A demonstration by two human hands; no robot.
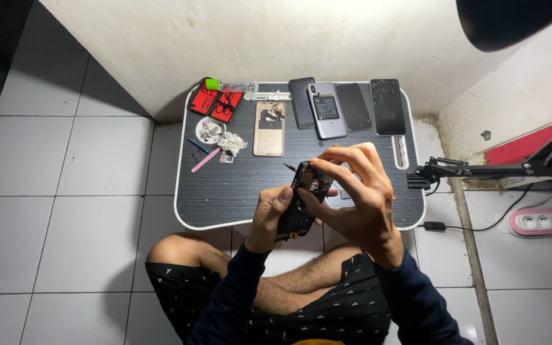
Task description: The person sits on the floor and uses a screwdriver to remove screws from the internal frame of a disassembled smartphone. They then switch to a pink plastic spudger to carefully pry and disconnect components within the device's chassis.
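An opened phone (303,201) is gripped over the low table's (225,204) 6 o'clock edge: the left hand (269,214) clasps its lower half for support, while the right hand's (356,198) fingertips are pinched narrowly on its upper edge. Spare handsets (346,107) are lined up at 12 o'clock, out of the way.

An opened black smartphone (303,201), its back cover removed and its internal board and parts exposed, is held tilted, its top end pointing far and slightly right, above the near edge of the dark lap table, just right of centre.
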